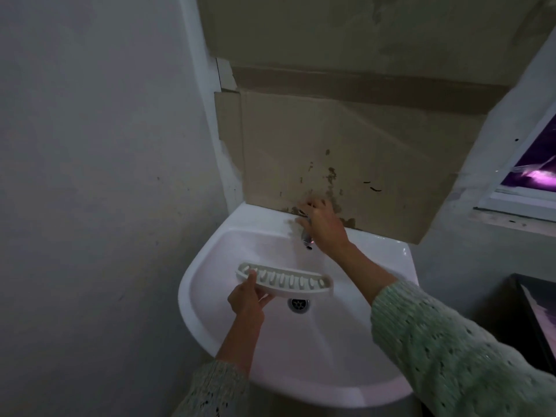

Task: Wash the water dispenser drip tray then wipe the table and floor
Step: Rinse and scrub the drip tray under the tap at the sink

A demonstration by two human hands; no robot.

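The drip tray (pixel 296 281) is a curved white plastic piece with a row of slots. My left hand (pixel 247 297) grips its left end and holds it over the bowl of the white sink (pixel 210 320), just above the drain (pixel 298 304). My right hand (pixel 321 224) reaches to the back of the sink and is closed over the tap (pixel 307 239), whose spout pokes out below the fingers. I see no stream of water under the spout.
Stained cardboard (pixel 331 139) covers the wall behind the sink. A grey wall (pixel 90 176) stands close on the left. A window ledge (pixel 517 206) is at the right, and a dark box-like object (pixel 532 314) sits beside the sink at lower right.
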